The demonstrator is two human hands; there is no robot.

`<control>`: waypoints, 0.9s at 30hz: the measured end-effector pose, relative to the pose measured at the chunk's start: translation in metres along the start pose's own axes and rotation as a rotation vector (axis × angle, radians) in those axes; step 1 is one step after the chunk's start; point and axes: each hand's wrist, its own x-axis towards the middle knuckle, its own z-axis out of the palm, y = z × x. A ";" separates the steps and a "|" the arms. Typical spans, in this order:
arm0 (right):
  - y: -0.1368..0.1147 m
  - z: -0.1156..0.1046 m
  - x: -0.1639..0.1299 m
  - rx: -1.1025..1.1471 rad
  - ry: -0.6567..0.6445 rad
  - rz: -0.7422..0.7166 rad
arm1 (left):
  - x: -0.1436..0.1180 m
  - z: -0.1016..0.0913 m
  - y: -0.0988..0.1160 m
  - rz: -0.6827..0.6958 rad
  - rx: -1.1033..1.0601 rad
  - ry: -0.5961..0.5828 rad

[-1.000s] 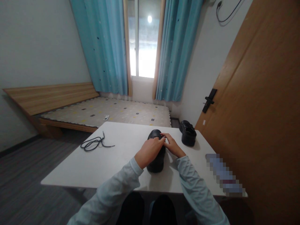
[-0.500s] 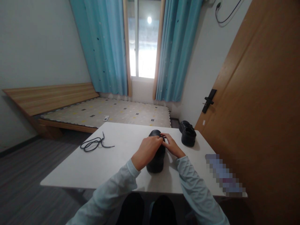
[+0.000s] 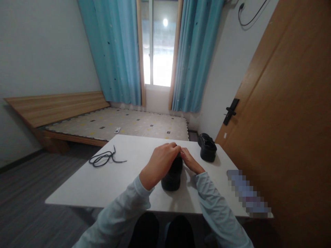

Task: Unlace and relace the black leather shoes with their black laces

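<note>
While both hands cover it, black shoe (image 3: 172, 174) on white table (image 3: 103, 182), second shoe (image 3: 207, 147) near

Black shoe (image 3: 172, 174) on white surface (image 3: 108, 179); second black shoe (image 3: 207, 147) right of it. Black lace (image 3: 103, 158) left. Sleeves (image 3: 212, 203) pale blue.

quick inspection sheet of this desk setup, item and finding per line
surface: white table, matte, mostly bare
job's things: black shoe standing on the table under both hands
clutter: second black shoe at the far right; blurred flat item at the right edge
grippers: left hand draped over the shoe's top; right hand at its right side, fingertips meeting the left's
cables: loose black lace coiled at the far left; wall cord
surroundings: bed, blue curtains, wooden door
</note>
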 end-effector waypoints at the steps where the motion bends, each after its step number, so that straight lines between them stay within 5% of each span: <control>1: -0.002 -0.002 0.000 0.020 -0.008 -0.012 | 0.000 -0.004 0.001 -0.010 0.006 0.010; 8: -0.016 -0.014 -0.002 0.264 0.002 -0.040 | 0.003 -0.021 0.003 -0.061 0.008 0.138; 18: -0.022 -0.015 -0.001 0.169 -0.003 -0.112 | 0.003 -0.037 0.003 -0.018 -0.145 0.512; 27: -0.032 -0.011 -0.001 0.268 0.175 -0.167 | -0.051 -0.047 0.037 0.134 -0.125 0.512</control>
